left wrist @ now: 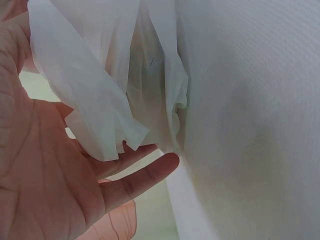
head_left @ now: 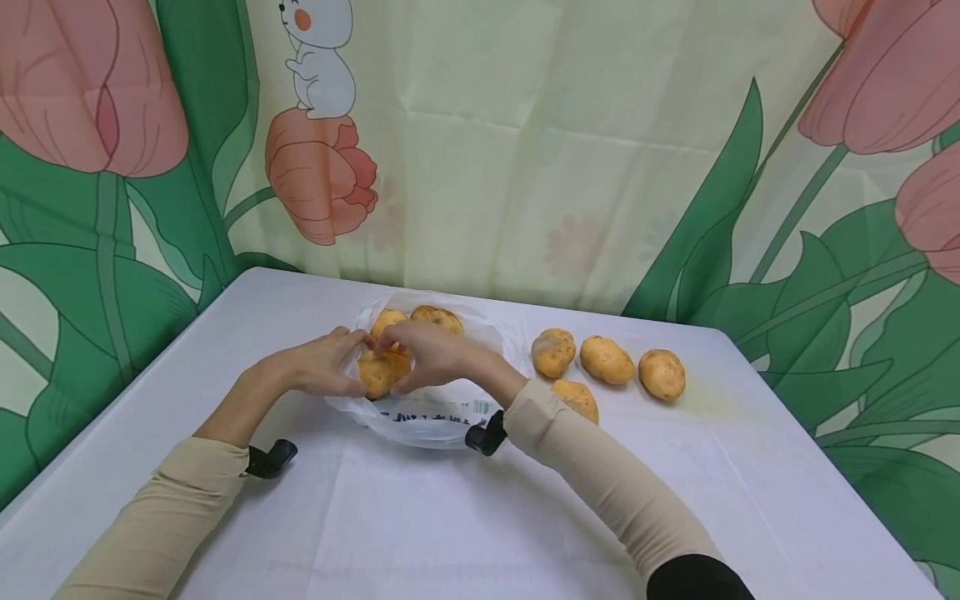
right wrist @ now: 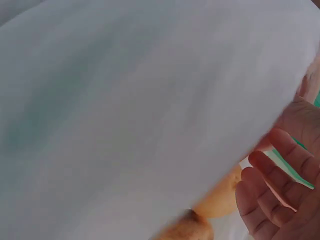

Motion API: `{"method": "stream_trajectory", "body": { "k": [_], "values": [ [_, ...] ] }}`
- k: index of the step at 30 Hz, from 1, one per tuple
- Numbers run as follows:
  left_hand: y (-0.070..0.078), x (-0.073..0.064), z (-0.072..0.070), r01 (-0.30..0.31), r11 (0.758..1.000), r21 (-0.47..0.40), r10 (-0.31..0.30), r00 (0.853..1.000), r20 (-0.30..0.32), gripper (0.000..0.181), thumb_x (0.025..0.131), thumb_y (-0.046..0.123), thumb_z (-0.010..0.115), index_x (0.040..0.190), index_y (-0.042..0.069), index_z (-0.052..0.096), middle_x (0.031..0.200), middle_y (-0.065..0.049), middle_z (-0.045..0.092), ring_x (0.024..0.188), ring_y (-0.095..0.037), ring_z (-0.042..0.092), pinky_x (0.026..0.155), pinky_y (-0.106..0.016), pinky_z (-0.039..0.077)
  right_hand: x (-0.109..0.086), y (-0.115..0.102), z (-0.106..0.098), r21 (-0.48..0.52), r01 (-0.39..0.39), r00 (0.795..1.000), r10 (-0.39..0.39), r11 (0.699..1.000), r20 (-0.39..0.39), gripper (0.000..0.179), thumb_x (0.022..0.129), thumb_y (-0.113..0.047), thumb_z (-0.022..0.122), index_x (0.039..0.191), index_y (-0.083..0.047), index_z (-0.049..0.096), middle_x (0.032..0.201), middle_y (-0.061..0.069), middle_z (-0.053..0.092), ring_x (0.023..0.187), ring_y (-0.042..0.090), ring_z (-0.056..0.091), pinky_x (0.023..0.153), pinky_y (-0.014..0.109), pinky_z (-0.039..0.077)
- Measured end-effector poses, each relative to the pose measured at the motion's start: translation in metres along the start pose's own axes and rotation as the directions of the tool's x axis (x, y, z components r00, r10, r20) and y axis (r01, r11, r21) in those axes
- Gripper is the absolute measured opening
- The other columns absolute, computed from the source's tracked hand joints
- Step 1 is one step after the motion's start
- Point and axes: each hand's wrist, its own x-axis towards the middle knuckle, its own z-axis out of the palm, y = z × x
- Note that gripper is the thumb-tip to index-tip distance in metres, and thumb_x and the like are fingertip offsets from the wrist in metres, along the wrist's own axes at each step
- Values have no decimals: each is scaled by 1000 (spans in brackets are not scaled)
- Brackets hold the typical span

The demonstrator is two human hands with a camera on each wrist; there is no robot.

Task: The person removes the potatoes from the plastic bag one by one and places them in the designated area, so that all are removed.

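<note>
A white plastic bag (head_left: 450, 417) with dark printing lies at the table's middle, its mouth spread around several potatoes. One potato (head_left: 381, 372) sits at the front left of the mouth, between both hands. My left hand (head_left: 318, 367) is at the bag's left rim; in the left wrist view, plastic (left wrist: 90, 95) lies between its thumb side and fingers, with the lower fingers extended. My right hand (head_left: 431, 354) reaches over the mouth, its thumb close to that potato. Loosely bent right fingers (right wrist: 272, 205) show beside a potato (right wrist: 222, 195) in the right wrist view; the thumb is hidden there.
Outside the bag, to its right, lie a mottled potato (head_left: 553, 352), another potato (head_left: 607, 360), a rightmost potato (head_left: 662, 375) and one partly behind the right sleeve (head_left: 576, 398). A tulip-patterned curtain (head_left: 525, 167) hangs behind the white table (head_left: 390, 533).
</note>
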Motion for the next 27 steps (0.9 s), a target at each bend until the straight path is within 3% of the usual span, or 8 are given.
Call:
{"method": "stream_trajectory", "body": {
  "k": [11,27],
  "values": [
    [-1,-1,-1,-1,1000,0,1,1000,4,84,81,35,71,149,-3,38,137,-26,47,123,-39,51,107,-63,40,13,-3,5,-9,-12,999,12,1000,35,59,85,-17,84,135,-3,56,137,8,62,128,20,53,112,28,38],
    [-1,-1,-1,-8,1000,10,8,1000,4,84,81,37,71,149,-2,39,137,-25,48,123,-39,52,107,-62,41,12,0,11,-37,-38,999,39,999,25,71,83,-23,87,141,-5,51,138,8,60,128,21,52,111,30,39]
  ]
}}
